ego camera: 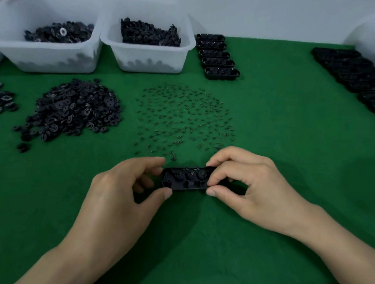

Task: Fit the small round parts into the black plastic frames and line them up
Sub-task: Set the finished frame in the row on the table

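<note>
Three small round parts (pixel 191 174) are seen seated side by side in one black plastic frame (pixel 188 183), which is held low over the green worktop (pixel 280 125), near the middle of its front edge. Whether it rests on the cloth cannot be told. Its left end is pinched between thumb and fingers of the left hand (pixel 121 194), and its right end is gripped likewise by the right hand (pixel 248 182). Five more frames (pixel 217 57) are lined up by the far edge beside two white bins (pixel 151 60), and a longer row of frames (pixel 353 74) is laid along the right edge. How many of these are filled cannot be made out. A heap of black discs (pixel 74 109) toward the left edge and a spread of tiny pins (pixel 180 118) at the centre are left unused, so the task is judged under way but far from finished.
</note>
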A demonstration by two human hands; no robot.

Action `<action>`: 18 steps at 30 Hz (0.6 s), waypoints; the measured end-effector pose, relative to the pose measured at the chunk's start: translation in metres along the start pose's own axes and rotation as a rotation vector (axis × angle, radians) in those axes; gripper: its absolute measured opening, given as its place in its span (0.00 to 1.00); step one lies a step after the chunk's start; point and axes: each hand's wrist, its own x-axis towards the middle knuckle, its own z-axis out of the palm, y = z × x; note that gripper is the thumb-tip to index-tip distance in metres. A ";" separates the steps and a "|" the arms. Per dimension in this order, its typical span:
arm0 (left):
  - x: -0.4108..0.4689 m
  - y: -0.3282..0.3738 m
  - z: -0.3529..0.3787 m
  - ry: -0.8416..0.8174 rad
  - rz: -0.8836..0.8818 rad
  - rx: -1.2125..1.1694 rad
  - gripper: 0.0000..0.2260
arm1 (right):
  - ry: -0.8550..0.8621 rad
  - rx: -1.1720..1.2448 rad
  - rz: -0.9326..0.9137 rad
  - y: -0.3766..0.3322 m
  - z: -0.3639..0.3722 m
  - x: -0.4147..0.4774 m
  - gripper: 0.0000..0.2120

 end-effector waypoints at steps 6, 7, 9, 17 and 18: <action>0.038 0.023 0.003 -0.114 -0.083 -0.415 0.12 | 0.184 -0.097 0.000 0.027 -0.029 0.016 0.02; 0.050 0.028 0.006 -0.142 -0.120 -0.505 0.11 | 0.214 -0.114 0.010 0.034 -0.035 0.021 0.02; 0.077 0.039 0.014 -0.193 -0.207 -0.653 0.11 | 0.263 -0.153 0.033 0.051 -0.046 0.032 0.02; 0.214 0.081 0.061 -0.304 -0.410 -0.954 0.17 | 0.437 -0.227 0.186 0.135 -0.097 0.102 0.01; 0.231 0.086 0.066 -0.315 -0.417 -0.968 0.17 | 0.455 -0.228 0.205 0.148 -0.103 0.114 0.01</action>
